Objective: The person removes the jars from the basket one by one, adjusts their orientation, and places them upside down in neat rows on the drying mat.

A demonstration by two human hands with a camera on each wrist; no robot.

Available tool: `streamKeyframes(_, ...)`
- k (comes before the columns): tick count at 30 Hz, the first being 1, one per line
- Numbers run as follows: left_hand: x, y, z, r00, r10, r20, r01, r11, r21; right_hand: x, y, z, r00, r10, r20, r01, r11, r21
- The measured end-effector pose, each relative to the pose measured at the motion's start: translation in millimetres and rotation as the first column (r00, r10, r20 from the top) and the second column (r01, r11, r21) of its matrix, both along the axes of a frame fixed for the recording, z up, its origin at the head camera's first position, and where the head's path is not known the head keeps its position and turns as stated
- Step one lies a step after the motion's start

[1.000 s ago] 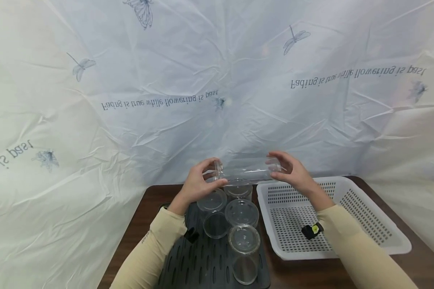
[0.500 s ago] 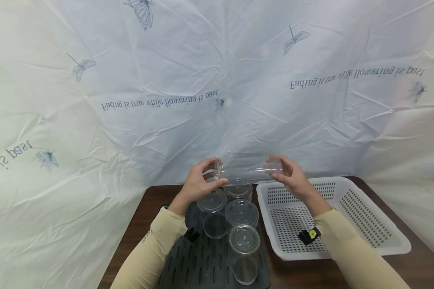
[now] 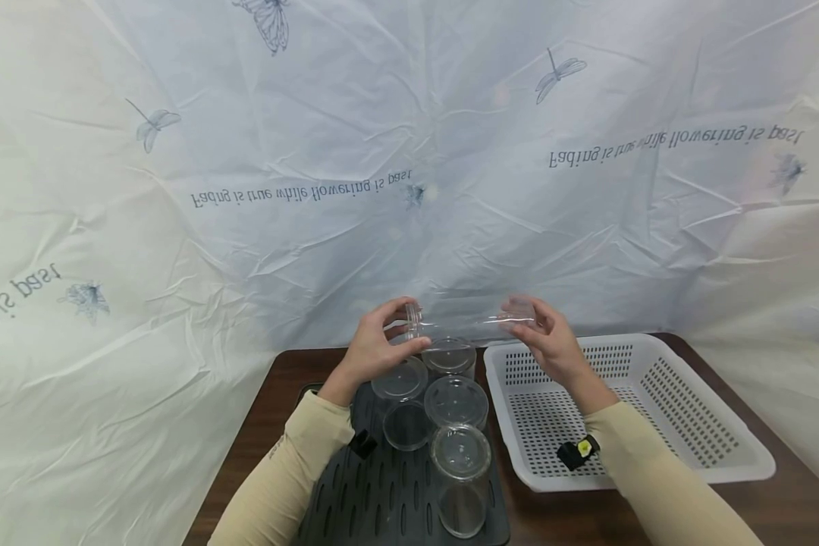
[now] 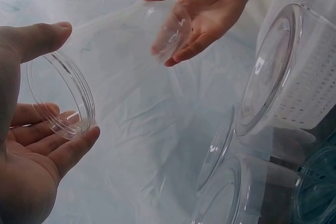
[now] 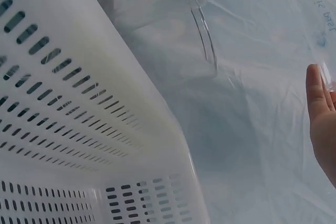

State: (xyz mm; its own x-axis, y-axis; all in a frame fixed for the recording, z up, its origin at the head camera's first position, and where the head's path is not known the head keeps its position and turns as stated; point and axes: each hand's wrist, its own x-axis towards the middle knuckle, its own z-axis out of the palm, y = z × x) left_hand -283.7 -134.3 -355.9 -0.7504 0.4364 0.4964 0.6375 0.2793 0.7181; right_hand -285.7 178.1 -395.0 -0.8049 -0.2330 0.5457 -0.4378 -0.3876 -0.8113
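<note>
A clear plastic jar is held level above the mat, before the sheet. My left hand grips its threaded mouth; in the left wrist view the thumb lies over the ridged rim and the fingers curl beneath. At the jar's rounded base my right hand has its thumb in front and fingers behind, holding that end. In the right wrist view, only part of the right hand shows at the edge. Below stand several clear jars, bottoms up, including a front one and a middle one.
Under the jars lies a black slotted mat on a brown wooden table. A white perforated basket stands at the right, beneath my right forearm. A pale printed sheet hangs behind and at both sides.
My right hand has shifted slightly around the jar's base, and its wrist and forearm have moved a little left. My left hand and the standing jars stay in place.
</note>
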Motion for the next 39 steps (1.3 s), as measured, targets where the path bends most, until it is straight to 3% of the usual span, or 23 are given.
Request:
streamKeyframes(4,3.8,1.0,4.2,1.000,0.002,0.011,-0.002,1.000,-0.018,-0.1,0.1,-0.6,1.000,-0.019,0.018,0.019,1.000,-0.012)
streamKeyframes(11,24.9,2.7,23.8,1.000,-0.018,0.015,0.018,1.000,-0.013,-0.2,1.1,-1.3,0.999,-0.023,0.031,0.024,0.999,-0.041)
streamKeyframes(19,26.4,2.6,24.9,0.999,-0.041,0.032,0.040,0.999,0.013,-0.7,0.7,-0.4,0.999,-0.019,0.042,0.022,0.997,-0.073)
streamKeyframes(22,25.4,2.3,23.9,0.998,-0.049,0.035,0.048,0.999,0.021,-0.2,0.4,0.8,0.999,-0.031,0.045,0.035,0.997,-0.075)
streamKeyframes(29,3.2,-1.1,2.8,0.996,-0.083,0.036,0.080,0.994,0.069,3.7,-1.3,8.5,0.999,-0.033,0.026,0.035,0.994,-0.101)
streamKeyframes(33,0.8,-4.3,0.4,0.994,-0.104,0.020,0.102,0.991,0.081,7.2,-1.8,13.8,0.998,-0.048,0.032,0.051,0.995,-0.080)
streamKeyframes(39,1.1,-8.4,0.6,0.988,-0.138,0.064,0.133,0.988,0.075,12.8,-1.2,22.2,0.990,-0.143,0.004,0.143,0.990,0.016)
